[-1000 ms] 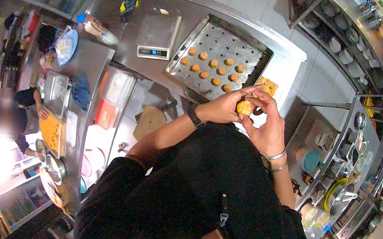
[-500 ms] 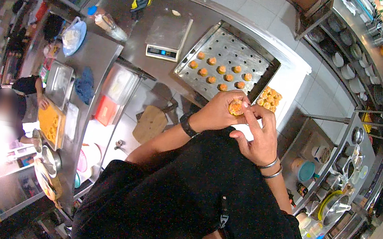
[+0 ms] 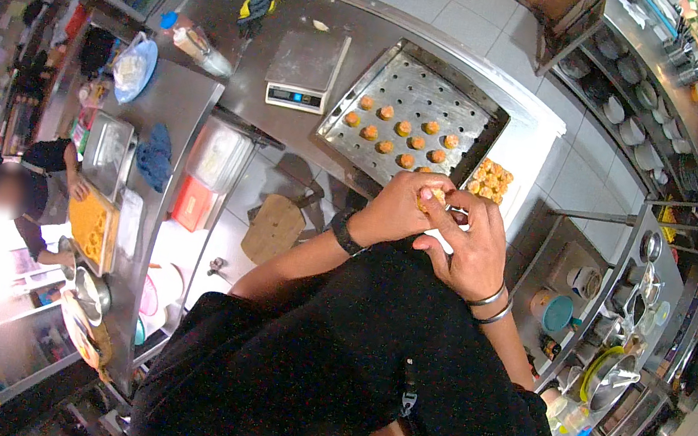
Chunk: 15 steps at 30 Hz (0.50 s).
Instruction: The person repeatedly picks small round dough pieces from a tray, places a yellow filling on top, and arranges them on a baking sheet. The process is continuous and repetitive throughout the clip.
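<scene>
Between my two hands sits a small orange dumpling (image 3: 433, 196), the fingers of my left hand (image 3: 396, 208) clamped round it; my right hand (image 3: 474, 247) has its forefinger up against the piece, with the thumb spread away from it. Just beyond my fingers, a perforated metal tray (image 3: 452, 84) holds rows of finished-looking dumplings (image 3: 404, 127), and a tight cluster of more pieces (image 3: 490, 181) lies just right of it. Farther off to my fingers' left, the steel table (image 3: 275, 135) carries a scale (image 3: 304, 69) and, past that, yellow-and-black gloves (image 3: 262, 2).
</scene>
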Available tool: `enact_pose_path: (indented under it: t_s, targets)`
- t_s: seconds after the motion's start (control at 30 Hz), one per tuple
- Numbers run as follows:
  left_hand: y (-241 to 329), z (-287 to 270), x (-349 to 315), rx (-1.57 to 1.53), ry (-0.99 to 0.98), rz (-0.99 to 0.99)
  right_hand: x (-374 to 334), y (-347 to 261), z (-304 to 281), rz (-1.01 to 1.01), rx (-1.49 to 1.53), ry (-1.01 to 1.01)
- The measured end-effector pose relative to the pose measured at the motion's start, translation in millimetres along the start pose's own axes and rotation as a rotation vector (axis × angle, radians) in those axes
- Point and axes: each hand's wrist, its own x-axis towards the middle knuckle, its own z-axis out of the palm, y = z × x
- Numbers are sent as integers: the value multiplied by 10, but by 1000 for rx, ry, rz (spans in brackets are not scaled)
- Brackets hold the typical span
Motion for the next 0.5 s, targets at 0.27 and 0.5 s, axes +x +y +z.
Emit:
enact_pose_path:
  t_s: [0.27,0.5]
  targets:
    - [-48,21,-82,-23,-12,-111,-178,90,-64,13,146,405]
    - [13,-78,-77,-322,26,150,-713,905,-8,736,518,838]
